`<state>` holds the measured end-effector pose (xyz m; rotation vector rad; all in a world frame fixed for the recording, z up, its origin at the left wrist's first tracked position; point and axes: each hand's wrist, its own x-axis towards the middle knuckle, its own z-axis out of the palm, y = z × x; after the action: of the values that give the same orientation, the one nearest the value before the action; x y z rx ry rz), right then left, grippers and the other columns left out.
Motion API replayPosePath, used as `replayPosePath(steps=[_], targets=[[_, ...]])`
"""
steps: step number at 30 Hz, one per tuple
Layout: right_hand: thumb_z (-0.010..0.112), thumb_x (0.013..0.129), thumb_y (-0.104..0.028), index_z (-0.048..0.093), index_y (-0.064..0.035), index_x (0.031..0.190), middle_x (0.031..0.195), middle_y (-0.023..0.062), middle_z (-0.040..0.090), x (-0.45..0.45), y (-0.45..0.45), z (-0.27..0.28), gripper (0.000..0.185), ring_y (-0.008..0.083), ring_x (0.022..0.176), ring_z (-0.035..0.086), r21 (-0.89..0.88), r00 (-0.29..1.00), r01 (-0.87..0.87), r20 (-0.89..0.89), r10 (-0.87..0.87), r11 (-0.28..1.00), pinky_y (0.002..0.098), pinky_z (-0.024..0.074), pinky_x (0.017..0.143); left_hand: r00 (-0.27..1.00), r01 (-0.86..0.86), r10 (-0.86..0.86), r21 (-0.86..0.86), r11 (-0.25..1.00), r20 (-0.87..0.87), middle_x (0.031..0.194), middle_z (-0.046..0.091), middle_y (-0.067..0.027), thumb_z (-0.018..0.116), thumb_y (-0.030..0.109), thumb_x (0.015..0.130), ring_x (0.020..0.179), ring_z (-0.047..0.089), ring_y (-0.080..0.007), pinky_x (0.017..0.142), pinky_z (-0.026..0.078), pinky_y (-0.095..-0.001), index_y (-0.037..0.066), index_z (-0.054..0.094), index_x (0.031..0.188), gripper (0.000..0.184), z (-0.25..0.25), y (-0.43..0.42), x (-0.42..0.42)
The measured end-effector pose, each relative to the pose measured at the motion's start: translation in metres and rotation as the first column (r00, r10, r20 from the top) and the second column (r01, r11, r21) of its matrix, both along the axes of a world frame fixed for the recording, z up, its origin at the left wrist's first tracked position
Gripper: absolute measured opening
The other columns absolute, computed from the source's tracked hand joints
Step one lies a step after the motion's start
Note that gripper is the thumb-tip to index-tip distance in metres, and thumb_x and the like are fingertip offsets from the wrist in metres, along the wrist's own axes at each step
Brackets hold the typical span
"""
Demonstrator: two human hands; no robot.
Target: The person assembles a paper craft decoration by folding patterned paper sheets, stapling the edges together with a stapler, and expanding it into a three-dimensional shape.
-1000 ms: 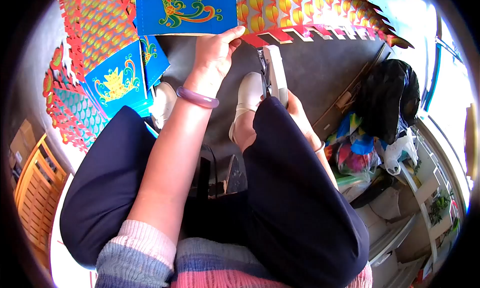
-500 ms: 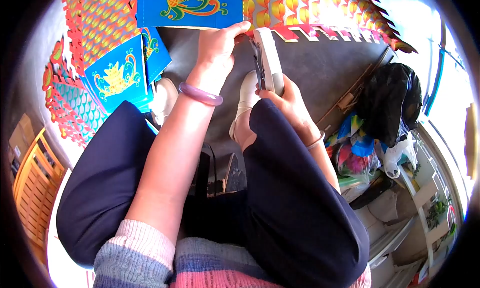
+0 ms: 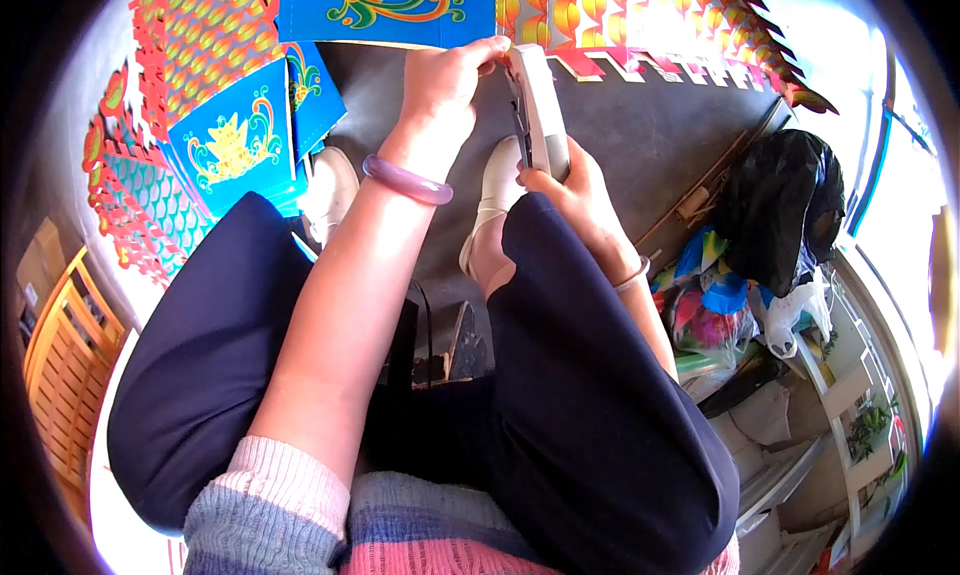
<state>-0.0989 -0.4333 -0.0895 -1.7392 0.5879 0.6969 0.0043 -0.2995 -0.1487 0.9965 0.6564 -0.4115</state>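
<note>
My left hand point(image 3: 443, 87) reaches to the lower edge of a blue panel point(image 3: 400, 10) with a yellow and green scroll design. Its thumb and finger pinch that edge at the corner where a yellow-orange patterned sheet point(image 3: 620, 10) joins it. My right hand point(image 3: 572, 187) is wrapped round a long white and grey stapler point(image 3: 545, 110), held upright. The stapler's upper end touches or nearly touches the joined edge beside my left fingertips; its jaws are partly hidden there. Pink and white cut fringe point(image 3: 640, 65) hangs along the patterned sheet.
More blue panels point(image 3: 230, 140) and red-edged patterned sheets point(image 3: 215, 35) lie at left. A wooden chair point(image 3: 75, 365) stands at far left. At right are a black plastic bag point(image 3: 785, 200), colourful plastic bags point(image 3: 710, 315) and a white shelf point(image 3: 850, 390).
The blue panel, patterned sheet, left hand and stapler sit slightly higher and further right in view. Both hands keep their grips.
</note>
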Motion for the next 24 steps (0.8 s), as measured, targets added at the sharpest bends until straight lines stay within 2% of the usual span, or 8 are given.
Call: replayPosePath(steps=[11,12,15,16,17,19,23,24], targets=[[0.059,0.07,-0.021,0.056,0.0041,0.093,0.081,0.0226,0.061,0.002,0.005,-0.012,0.034,0.0314,0.081,0.062,-0.088,0.998,-0.032,-0.058,0.027,0.996,0.0379,0.0468,0.075,1.0,-0.001,0.002,0.009,1.0,-0.021,0.08,0.064,-0.0079,0.071,0.0,0.071,0.071,0.061,-0.0154,0.064,0.048,-0.0247,0.0,0.064,0.08,0.011,0.002,0.0,0.004],[0.062,0.069,-0.02,0.055,0.003,0.099,0.091,0.0231,0.061,0.005,0.004,-0.01,0.039,0.031,0.088,0.061,-0.08,0.997,-0.039,-0.074,0.033,0.996,0.0373,0.0458,0.079,1.0,0.007,-0.007,0.012,1.0,-0.02,0.08,0.064,-0.0077,0.07,0.0,0.071,0.071,0.06,-0.0154,0.064,0.048,-0.0249,0.001,0.064,0.081,0.012,0.001,0.0,0.005],[0.066,0.068,-0.019,0.052,0.0013,0.108,0.103,0.0228,0.057,-0.012,-0.014,-0.048,0.048,0.0317,0.098,0.057,-0.043,0.983,-0.011,0.18,0.018,0.999,0.0366,0.0433,0.086,0.999,-0.016,0.017,0.03,0.999,-0.049,0.081,0.063,-0.0074,0.07,-0.001,0.07,0.071,0.06,-0.0158,0.064,0.047,-0.0253,0.001,0.063,0.082,0.014,-0.006,0.004,0.008],[0.068,0.066,-0.018,0.049,0.0008,0.114,0.111,0.0219,0.053,-0.013,-0.023,-0.054,0.055,0.0334,0.105,0.053,-0.148,0.987,-0.047,0.146,0.069,0.988,0.0373,0.0413,0.09,0.997,-0.032,0.034,0.036,0.999,-0.062,0.081,0.063,-0.0072,0.07,-0.001,0.07,0.071,0.06,-0.016,0.064,0.047,-0.0255,0.001,0.063,0.083,0.015,-0.009,0.008,0.012],[0.068,0.065,-0.017,0.049,0.0013,0.114,0.108,0.021,0.054,-0.018,-0.031,-0.066,0.056,0.0366,0.103,0.052,-0.375,0.951,-0.083,0.248,0.187,0.923,0.0404,0.042,0.088,0.994,-0.075,0.076,0.018,0.997,-0.083,0.076,0.063,-0.0073,0.071,-0.001,0.067,0.063,0.058,-0.0156,0.059,0.047,-0.0261,0.001,0.063,0.078,0.014,-0.012,0.013,0.015],[0.068,0.064,-0.017,0.049,0.0017,0.114,0.105,0.0206,0.054,-0.024,-0.047,-0.078,0.057,0.0377,0.099,0.052,-0.552,0.922,-0.136,0.233,0.31,0.822,0.0426,0.0428,0.086,0.982,-0.142,0.137,-0.035,0.989,-0.127,0.077,0.062,-0.0075,0.07,-0.001,0.069,0.065,0.059,-0.0158,0.06,0.047,-0.0261,0.002,0.062,0.079,0.013,-0.027,0.026,0.021],[0.074,0.062,-0.024,0.048,0.0003,0.116,0.106,0.0198,0.053,-0.018,-0.058,-0.075,0.065,0.036,0.1,0.051,-0.697,0.884,-0.229,0.144,0.444,0.68,0.0433,0.0418,0.086,0.973,-0.189,0.172,-0.108,0.976,-0.153,0.09,0.06,-0.005,0.066,0.0,0.075,0.079,0.057,-0.0151,0.069,0.046,-0.028,0.007,0.057,0.097,0.025,-0.027,0.04,0.027],[0.074,0.063,-0.027,0.049,0.0011,0.116,0.108,0.0198,0.053,-0.017,-0.06,-0.076,0.065,0.035,0.099,0.052,-0.728,0.868,-0.143,0.232,0.438,0.67,0.0425,0.0426,0.085,0.968,-0.201,0.182,-0.098,0.975,-0.171,0.093,0.058,-0.0055,0.066,0.0,0.075,0.083,0.056,-0.0155,0.072,0.045,-0.0292,0.006,0.056,0.099,0.026,-0.025,0.041,0.028]])
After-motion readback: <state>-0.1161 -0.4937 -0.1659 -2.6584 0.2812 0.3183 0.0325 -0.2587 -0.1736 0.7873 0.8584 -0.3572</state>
